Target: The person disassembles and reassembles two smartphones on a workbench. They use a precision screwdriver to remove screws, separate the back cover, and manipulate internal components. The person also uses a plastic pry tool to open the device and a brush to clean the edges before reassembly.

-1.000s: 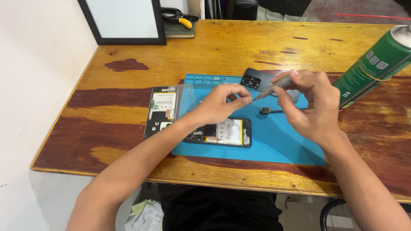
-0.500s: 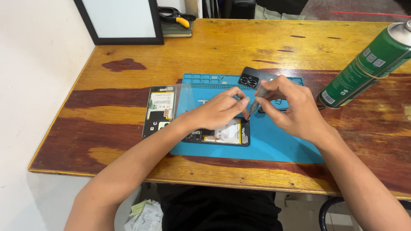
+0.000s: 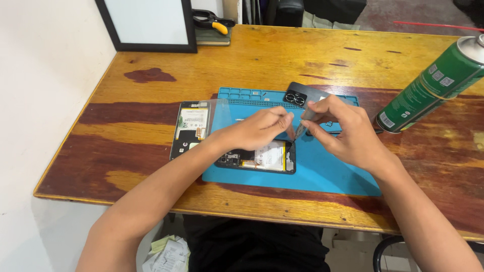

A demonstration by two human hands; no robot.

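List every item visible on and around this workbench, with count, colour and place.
opened phone: one, black frame with white battery, on the mat under the hands
second opened phone: one, black with pale insides, left of the mat
back cover: one, dark, mat's far edge
work mat: one, blue, table centre
spray can: one, green, right side, leaning
framed board: one, black frame, far left
pliers: one, yellow and black, far edge
table: one, wooden, stained
left hand: over the phone
right hand: pinching a thin tool
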